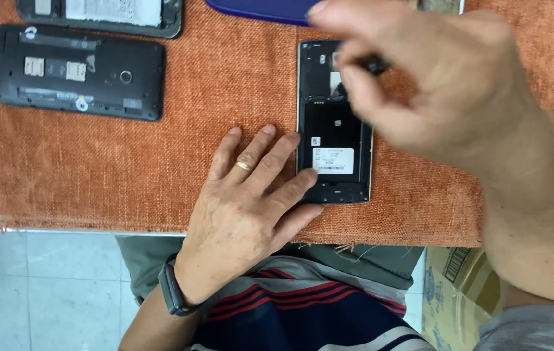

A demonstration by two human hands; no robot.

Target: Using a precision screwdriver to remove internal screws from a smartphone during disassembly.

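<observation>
Resting flat at about six o'clock, left hand (251,195) with fingers spread, ring on one finger, dark band at the wrist; grip released, fingertips (307,174) pressed against the left edge and lower corner of the open phone (334,140). Hovering blurred at about two o'clock, right hand (446,84), fingers curled down over the phone's top end, pinching a small dark piece (374,64); grip clenched on it, though too blurred to tell the piece's kind. Lying upright near centre on the orange cloth (160,162) covering the table: black phone, back cover off, empty battery bay with a white label low down. Farther off at ten o'clock, a second opened phone (79,71), lying sideways. Blue cover (257,10) at twelve o'clock.
</observation>
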